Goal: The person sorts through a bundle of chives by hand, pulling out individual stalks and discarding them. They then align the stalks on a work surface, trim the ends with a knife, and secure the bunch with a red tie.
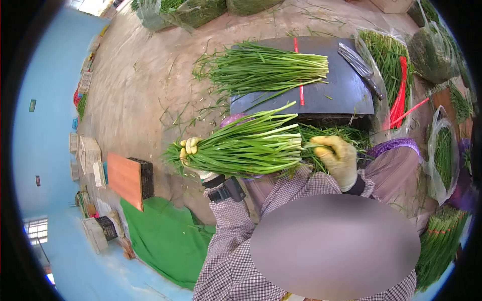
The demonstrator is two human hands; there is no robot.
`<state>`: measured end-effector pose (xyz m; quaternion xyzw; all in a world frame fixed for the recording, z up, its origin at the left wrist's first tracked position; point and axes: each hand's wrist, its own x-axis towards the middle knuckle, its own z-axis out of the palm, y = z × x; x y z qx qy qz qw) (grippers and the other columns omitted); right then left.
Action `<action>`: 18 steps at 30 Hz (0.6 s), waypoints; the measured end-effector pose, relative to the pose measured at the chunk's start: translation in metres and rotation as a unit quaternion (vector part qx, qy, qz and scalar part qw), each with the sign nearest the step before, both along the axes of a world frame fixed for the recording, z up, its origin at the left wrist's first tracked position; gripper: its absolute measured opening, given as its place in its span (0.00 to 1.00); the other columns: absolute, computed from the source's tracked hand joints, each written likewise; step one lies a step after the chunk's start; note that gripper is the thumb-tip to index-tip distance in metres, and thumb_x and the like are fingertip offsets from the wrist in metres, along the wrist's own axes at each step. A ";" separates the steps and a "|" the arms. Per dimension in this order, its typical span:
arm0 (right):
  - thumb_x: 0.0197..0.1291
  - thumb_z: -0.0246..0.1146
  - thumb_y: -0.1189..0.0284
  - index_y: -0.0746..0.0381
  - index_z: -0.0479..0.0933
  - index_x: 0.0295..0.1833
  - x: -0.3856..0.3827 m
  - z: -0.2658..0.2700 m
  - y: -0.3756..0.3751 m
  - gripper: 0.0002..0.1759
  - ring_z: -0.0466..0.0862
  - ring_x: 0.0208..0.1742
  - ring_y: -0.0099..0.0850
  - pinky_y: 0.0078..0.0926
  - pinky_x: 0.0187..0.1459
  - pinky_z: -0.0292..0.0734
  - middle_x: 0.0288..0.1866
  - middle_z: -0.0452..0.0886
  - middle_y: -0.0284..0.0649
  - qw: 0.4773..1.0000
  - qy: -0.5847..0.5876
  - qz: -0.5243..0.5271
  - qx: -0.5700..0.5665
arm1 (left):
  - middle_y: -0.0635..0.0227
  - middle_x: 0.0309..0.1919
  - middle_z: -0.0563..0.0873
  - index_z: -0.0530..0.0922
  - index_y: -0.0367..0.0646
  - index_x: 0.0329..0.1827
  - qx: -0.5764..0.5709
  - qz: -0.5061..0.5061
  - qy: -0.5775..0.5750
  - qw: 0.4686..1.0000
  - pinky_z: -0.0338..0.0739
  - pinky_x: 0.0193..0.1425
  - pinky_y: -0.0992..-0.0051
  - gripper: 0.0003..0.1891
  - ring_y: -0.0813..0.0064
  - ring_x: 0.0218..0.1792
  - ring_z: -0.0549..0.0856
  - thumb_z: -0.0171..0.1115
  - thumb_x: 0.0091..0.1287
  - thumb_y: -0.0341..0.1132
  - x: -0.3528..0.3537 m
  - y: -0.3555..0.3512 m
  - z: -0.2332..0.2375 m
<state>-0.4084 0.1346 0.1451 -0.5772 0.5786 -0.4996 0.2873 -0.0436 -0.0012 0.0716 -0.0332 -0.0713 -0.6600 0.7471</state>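
Note:
My left hand, in a yellowed glove, is closed around the leafy end of a bunch of garlic chives. The bunch lies sideways over my lap, its pale stem ends pointing right. Just beyond those ends is my gloved right hand, fingers curled and pinched together; whatever is between the fingertips is too small to make out. Ahead, a second bunch of chives rests on a dark board, across a red strip. A knife lies at the board's right side.
Right of the board, an open plastic bag holds chives and red strips. More bagged greens stand farther right and at the back. Loose leaves litter the floor. A green cloth and an orange-brown panel lie left.

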 end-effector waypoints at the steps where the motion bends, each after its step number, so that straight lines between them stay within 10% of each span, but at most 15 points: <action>1: 0.57 0.75 0.60 0.60 0.83 0.50 0.008 0.019 -0.007 0.20 0.86 0.34 0.32 0.28 0.35 0.80 0.39 0.87 0.40 0.996 0.083 0.018 -0.004 | 0.72 0.27 0.74 0.77 0.37 0.46 -0.004 0.004 -0.008 1.000 0.75 0.48 0.76 0.06 0.78 0.31 0.74 0.60 0.68 0.27 -0.004 -0.002 -0.001; 5: 0.56 0.73 0.52 0.58 0.83 0.47 0.045 0.009 -0.041 0.23 0.84 0.34 0.40 0.38 0.37 0.80 0.35 0.82 0.39 0.954 0.299 0.003 -0.013 | 0.71 0.27 0.74 0.76 0.36 0.47 -0.034 0.013 -0.012 0.999 0.75 0.48 0.76 0.07 0.77 0.31 0.74 0.60 0.69 0.28 -0.006 -0.004 0.002; 12: 0.60 0.70 0.55 0.58 0.82 0.43 0.044 -0.027 -0.055 0.17 0.85 0.39 0.44 0.42 0.40 0.80 0.39 0.82 0.43 0.979 0.051 0.146 0.133 | 0.71 0.28 0.73 0.75 0.35 0.50 -0.070 0.015 0.021 0.997 0.75 0.49 0.75 0.09 0.76 0.30 0.73 0.59 0.70 0.27 -0.010 -0.004 0.013; 18: 0.61 0.67 0.60 0.58 0.79 0.38 0.025 -0.017 -0.038 0.12 0.85 0.37 0.43 0.40 0.37 0.81 0.36 0.79 0.42 0.945 0.319 0.061 0.045 | 0.71 0.28 0.72 0.76 0.35 0.49 -0.055 0.007 0.012 0.998 0.76 0.52 0.74 0.08 0.77 0.30 0.72 0.57 0.70 0.27 -0.006 0.000 0.008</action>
